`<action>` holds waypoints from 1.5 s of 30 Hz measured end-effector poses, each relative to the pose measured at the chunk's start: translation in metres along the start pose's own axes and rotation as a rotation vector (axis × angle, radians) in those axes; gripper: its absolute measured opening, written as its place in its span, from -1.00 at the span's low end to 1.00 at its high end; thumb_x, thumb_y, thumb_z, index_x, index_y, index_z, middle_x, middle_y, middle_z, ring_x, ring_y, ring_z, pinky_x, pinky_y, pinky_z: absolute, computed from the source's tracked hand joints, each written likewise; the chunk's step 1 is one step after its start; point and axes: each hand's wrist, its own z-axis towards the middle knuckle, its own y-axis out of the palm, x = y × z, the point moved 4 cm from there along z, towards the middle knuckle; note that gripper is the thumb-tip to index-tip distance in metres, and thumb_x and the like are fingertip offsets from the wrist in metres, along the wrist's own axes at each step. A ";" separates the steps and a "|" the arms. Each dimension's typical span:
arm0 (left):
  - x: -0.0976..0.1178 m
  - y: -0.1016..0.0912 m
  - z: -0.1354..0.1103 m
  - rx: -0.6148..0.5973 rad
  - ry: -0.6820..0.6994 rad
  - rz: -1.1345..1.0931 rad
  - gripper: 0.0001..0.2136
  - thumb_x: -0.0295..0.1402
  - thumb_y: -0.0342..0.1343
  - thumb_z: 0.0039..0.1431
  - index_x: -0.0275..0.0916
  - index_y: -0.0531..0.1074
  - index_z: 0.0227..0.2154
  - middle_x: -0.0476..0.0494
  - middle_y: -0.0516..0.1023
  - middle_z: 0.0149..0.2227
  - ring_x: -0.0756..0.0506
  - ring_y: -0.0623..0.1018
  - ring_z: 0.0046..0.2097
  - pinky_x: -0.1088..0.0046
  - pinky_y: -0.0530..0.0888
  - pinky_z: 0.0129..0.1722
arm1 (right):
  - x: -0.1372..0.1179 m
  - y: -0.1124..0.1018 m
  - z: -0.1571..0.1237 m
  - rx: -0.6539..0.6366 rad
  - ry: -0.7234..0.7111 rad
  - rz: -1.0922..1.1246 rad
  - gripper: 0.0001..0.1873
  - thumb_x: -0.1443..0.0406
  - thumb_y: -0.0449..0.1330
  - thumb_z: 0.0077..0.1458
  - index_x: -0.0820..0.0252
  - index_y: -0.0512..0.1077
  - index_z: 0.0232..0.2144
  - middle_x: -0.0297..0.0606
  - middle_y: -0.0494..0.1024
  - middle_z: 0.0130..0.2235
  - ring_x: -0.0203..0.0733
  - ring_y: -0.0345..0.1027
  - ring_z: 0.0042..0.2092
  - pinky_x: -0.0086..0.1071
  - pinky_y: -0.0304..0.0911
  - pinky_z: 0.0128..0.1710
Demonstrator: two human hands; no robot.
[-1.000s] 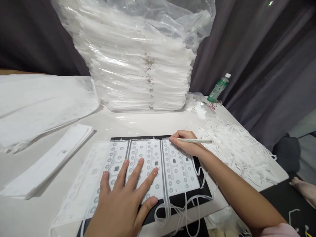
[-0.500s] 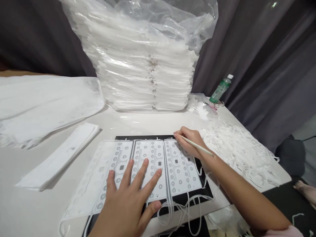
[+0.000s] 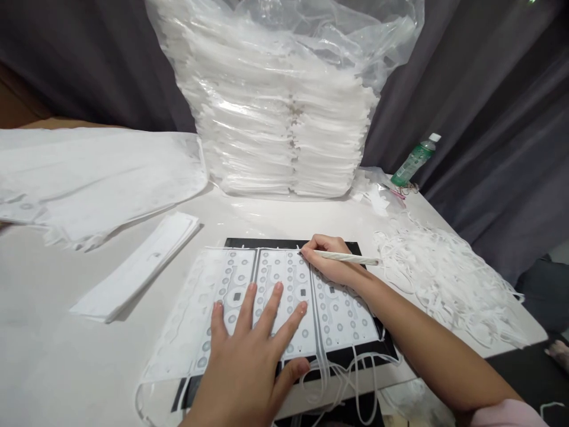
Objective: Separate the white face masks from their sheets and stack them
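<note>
A thin white fabric sheet [image 3: 178, 332], with white cords along its edge, lies over a black board [image 3: 242, 242]. Panels with grey rings and small dark squares show on it. My left hand [image 3: 255, 350] rests flat on the sheet with its fingers spread. In my right hand [image 3: 331, 261] is a slim whitish pencil [image 3: 351, 257], pinched near its dark tip. That tip meets the sheet's far edge, close to a short cord end. Loops of white cord [image 3: 373, 379] hang over the board's near edge.
A large clear bag of stacked white fabric [image 3: 284, 136] stands at the back. On the left are a white fabric pile [image 3: 111, 172] and a folded bundle [image 3: 142, 264]. To the right lie heaped white cords [image 3: 444, 279] and a green bottle [image 3: 415, 160].
My right hand has moved the pencil left along the sheet's far edge, from the right panel to the middle one. The left hand stays spread on the sheet. The view has shifted.
</note>
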 end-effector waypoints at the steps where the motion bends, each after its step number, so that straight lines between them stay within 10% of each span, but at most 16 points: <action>1: 0.000 0.000 0.000 0.000 -0.002 0.002 -0.44 0.02 -0.08 0.22 0.22 -0.04 0.27 -0.17 0.13 0.30 -0.58 0.05 0.28 -0.43 -0.09 0.02 | 0.000 0.000 0.000 -0.002 -0.002 -0.005 -0.84 0.26 0.12 0.07 0.14 0.41 -0.51 -0.36 0.54 -0.39 -0.30 0.36 -0.37 -0.47 0.18 -0.43; 14: 0.000 0.001 0.000 -0.049 -0.042 -0.032 -0.45 0.03 -0.05 0.20 0.25 0.01 0.24 -0.13 0.08 0.32 -0.54 0.01 0.30 -0.42 -0.16 0.06 | -0.021 0.023 -0.017 -0.030 -0.477 -0.649 -0.74 0.56 -0.10 0.07 0.20 0.26 -0.50 -0.20 0.42 -0.41 -0.20 0.19 -0.36 -0.34 0.11 -0.35; 21: 0.008 -0.002 0.003 -0.119 -0.059 -0.072 -0.42 0.06 -0.03 0.19 0.17 0.05 0.25 -0.22 0.06 0.33 -0.60 -0.05 0.30 -0.49 -0.15 0.03 | -0.022 -0.003 -0.002 0.055 -0.172 -0.245 -0.76 0.20 -0.02 0.22 0.13 0.23 -0.48 -0.36 0.39 -0.49 -0.28 0.23 -0.47 -0.40 0.10 -0.45; 27: -0.002 -0.012 -0.010 -0.115 -0.027 -0.136 -0.45 0.02 -0.15 0.28 0.19 -0.13 0.29 -0.11 0.00 0.35 -0.51 -0.06 0.32 -0.42 -0.02 0.08 | -0.032 0.023 0.011 -0.021 -0.104 0.077 -0.79 0.17 0.14 0.08 0.14 0.36 -0.51 -0.36 0.48 -0.44 -0.28 0.30 -0.41 -0.42 0.16 -0.43; 33: -0.049 -0.021 -0.020 -0.060 -0.055 -0.044 -0.50 -0.06 -0.16 0.32 0.09 -0.04 0.29 -0.05 0.04 0.33 -0.34 0.09 0.32 -0.10 0.15 0.17 | -0.021 0.037 0.012 -0.053 -0.058 0.026 -0.78 0.18 0.14 0.06 0.16 0.39 -0.55 -0.40 0.45 -0.49 -0.31 0.27 -0.43 -0.45 0.13 -0.45; 40: -0.053 -0.019 -0.021 -0.009 -0.039 0.021 -0.46 0.02 -0.11 0.27 0.04 0.08 0.26 -0.08 0.10 0.31 -0.34 0.14 0.30 -0.07 0.14 0.18 | -0.020 0.037 0.013 -0.067 -0.050 0.010 -0.78 0.18 0.12 0.08 0.17 0.40 -0.51 -0.37 0.48 -0.46 -0.31 0.29 -0.44 -0.45 0.14 -0.46; 45: -0.051 -0.019 -0.021 -0.014 -0.032 0.034 -0.48 0.01 -0.11 0.27 0.05 0.11 0.25 -0.08 0.09 0.32 -0.34 0.14 0.30 -0.07 0.12 0.18 | -0.034 0.046 0.003 -0.067 -0.330 -0.255 -0.81 0.30 0.04 0.18 0.18 0.39 -0.44 -0.28 0.51 -0.38 -0.24 0.33 -0.34 -0.40 0.21 -0.33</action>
